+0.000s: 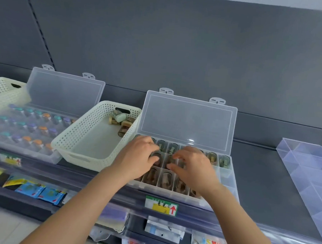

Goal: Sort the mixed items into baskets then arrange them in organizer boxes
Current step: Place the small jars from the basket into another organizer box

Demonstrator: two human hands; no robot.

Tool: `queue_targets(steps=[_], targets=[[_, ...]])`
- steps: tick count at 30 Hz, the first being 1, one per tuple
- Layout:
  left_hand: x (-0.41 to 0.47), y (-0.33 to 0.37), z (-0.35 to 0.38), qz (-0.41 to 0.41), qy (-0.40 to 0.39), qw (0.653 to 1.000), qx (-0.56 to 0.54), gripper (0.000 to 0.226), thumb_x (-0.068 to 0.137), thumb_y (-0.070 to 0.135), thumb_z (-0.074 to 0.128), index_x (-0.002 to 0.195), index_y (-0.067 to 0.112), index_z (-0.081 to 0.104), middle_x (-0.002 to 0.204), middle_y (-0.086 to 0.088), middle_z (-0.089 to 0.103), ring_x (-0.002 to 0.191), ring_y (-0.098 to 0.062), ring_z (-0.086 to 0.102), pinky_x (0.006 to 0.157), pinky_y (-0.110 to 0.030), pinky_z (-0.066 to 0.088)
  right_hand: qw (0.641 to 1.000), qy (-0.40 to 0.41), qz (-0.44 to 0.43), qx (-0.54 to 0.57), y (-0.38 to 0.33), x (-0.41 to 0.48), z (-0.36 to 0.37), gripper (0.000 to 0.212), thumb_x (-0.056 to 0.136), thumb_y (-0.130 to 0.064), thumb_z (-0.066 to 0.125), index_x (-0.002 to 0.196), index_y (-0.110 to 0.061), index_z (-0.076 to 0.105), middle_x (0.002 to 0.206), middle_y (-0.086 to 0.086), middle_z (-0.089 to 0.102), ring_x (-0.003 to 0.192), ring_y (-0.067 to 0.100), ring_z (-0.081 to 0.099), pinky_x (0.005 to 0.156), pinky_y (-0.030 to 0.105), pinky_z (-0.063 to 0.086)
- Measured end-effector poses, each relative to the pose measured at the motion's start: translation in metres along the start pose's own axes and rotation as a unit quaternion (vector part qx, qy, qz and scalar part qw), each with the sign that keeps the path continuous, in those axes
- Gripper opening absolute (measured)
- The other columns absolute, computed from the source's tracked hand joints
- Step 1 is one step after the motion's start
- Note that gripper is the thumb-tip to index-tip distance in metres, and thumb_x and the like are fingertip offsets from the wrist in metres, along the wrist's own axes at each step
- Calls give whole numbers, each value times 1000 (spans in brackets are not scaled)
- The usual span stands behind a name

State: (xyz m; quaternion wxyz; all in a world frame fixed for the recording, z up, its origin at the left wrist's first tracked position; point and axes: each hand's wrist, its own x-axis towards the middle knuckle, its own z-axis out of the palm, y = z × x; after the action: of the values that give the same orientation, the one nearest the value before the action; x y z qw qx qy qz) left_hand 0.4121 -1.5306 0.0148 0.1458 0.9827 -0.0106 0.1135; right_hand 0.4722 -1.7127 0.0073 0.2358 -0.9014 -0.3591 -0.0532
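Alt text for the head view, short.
Left hand and right hand reach into an open clear organizer box, most compartments holding small brownish items. To its left: a cream basket with a few items, then a second open box of colour-capped vials.

One head-worn wide-angle camera looks forward and down, close over the organizer box (pixel 225 174) on a shelf (pixel 261 183).

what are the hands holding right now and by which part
Cannot tell. The left hand and right hand curl their fingers into the organizer box compartments, but blur hides any grip.
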Motion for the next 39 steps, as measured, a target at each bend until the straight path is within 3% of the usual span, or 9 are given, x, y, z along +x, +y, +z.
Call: queue_targets(steps=[5,9,13,17,21,26,29,34,39], targets=[[14,-66,-29,-66,11,997,40,31,92,32,57,121,22,64,117,4,58,110,-14,50,90,-29,42,999,-8,-42,13,-39,54,19,30,85,-39,66,107,-19,69,104,-1,65,95,16,58,82,27,50],[32,-127,-37,-117,-58,985,110,35,92,34,56,123,18,60,123,-2,54,115,-21,48,96,-39,45,998,-31,-61,-4,-68,105,43,32,85,-40,65,110,-19,68,110,1,64,104,19,55,85,30,47],[55,-178,-37,-136,-120,971,153,37,91,27,57,125,14,53,125,-8,49,118,-27,44,96,-41,43,991,-75,-65,-90,-92,154,70,35,85,-45,60,108,-20,67,109,2,62,107,24,50,90,33,41],[79,-211,-27,-102,-105,981,123,57,88,10,56,141,16,37,133,-8,44,124,-29,40,101,-40,40,970,-126,-46,-204,-107,187,96,35,83,-48,56,101,-19,64,105,2,61,106,25,48,90,36,34],[98,-226,-15,-6,-86,990,115,59,84,-2,53,139,15,40,141,-4,41,129,-25,38,105,-38,36,948,-149,-22,-279,-110,206,113,26,83,-39,53,99,-21,62,100,1,63,101,24,52,88,36,30],[109,-237,-2,-30,-66,995,72,36,86,15,64,121,12,53,121,-6,43,102,-26,53,86,-42,48,930,-152,-1,-334,-108,219,123,30,78,-44,63,100,-24,59,99,1,61,99,24,54,89,35,31],[112,-239,0,-44,-59,996,46,35,87,25,66,118,14,55,117,-4,44,103,-26,53,87,-43,47,922,-153,5,-355,-108,219,131,33,79,-37,65,105,-22,54,103,4,57,99,25,53,91,35,30],[105,-241,-1,-70,-56,996,-10,42,84,31,69,121,18,55,120,0,54,114,-21,50,95,-35,41,932,-135,-3,-338,-111,220,134,18,86,-21,56,103,-19,58,101,4,61,91,23,59,85,34,32],[91,-231,-17,-131,16,985,-108,46,80,30,73,122,23,56,119,6,50,108,-16,52,85,-27,41,984,-67,14,-164,-114,211,111,14,87,-23,49,92,-15,60,91,5,67,77,28,57,69,29,35]])
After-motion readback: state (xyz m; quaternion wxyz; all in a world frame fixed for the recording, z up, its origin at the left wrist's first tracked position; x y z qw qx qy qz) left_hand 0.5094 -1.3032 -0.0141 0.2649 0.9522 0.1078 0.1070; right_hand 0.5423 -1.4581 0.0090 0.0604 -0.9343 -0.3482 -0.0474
